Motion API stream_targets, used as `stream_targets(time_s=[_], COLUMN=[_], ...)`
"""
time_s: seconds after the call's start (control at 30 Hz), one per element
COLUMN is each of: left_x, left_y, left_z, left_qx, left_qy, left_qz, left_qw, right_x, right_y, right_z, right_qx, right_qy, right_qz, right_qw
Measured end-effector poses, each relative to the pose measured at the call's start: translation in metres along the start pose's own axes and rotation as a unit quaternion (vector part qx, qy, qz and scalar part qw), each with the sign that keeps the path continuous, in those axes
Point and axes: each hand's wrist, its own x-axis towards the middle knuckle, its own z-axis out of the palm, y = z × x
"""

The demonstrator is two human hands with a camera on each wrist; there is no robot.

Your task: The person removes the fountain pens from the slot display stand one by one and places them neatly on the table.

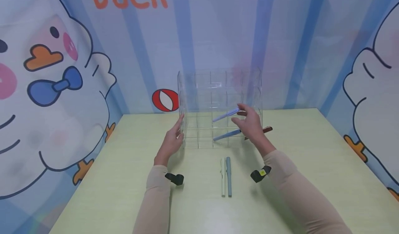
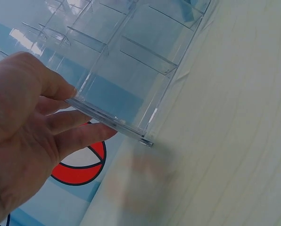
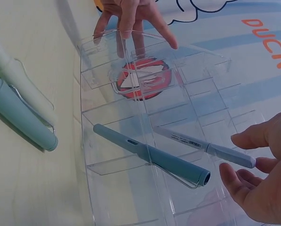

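A clear plastic rack (image 1: 204, 127) with several square compartments stands upright on the table. My left hand (image 1: 170, 142) grips its left side wall, thumb on one face and fingers on the other in the left wrist view. A pale lavender pen (image 1: 225, 115) lies in a compartment, its capped end sticking out toward me. Around that end, my right hand (image 1: 250, 123) has thumb and fingers spread, one fingertip right at the cap in the right wrist view. In the row below rests a blue-grey pen (image 3: 150, 154). A brown pen (image 1: 267, 129) shows partly behind my right wrist.
On the table (image 1: 124, 178) in front of the rack, a pale green pen (image 1: 223, 178) and a grey-teal pen (image 1: 229, 176) lie side by side. A printed duck curtain (image 1: 218, 26) hangs right behind the rack.
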Motion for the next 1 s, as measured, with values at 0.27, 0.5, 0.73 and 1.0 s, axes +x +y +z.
stream_targets(time_s=[0.27, 0.5, 0.73, 1.0], left_x=[-0.001, 0.001, 0.001, 0.001], left_y=[-0.003, -0.004, -0.003, -0.003], left_z=[0.001, 0.001, 0.0, -0.001], left_qx=[-0.008, -0.005, -0.009, -0.006], left_qy=[-0.002, 0.005, 0.004, 0.004], left_qz=[-0.005, -0.005, -0.002, -0.002], left_qw=[1.0, 1.0, 1.0, 1.0], right_x=[0.002, 0.005, 0.011, 0.016], right_y=[0.004, 0.005, 0.005, 0.005], right_z=[0.003, 0.001, 0.004, 0.009], right_qx=[0.0, 0.016, 0.055, 0.047], right_qy=[-0.007, -0.016, -0.021, -0.002], right_qz=[-0.003, -0.011, -0.02, -0.026], right_qw=[1.0, 1.0, 0.998, 0.999])
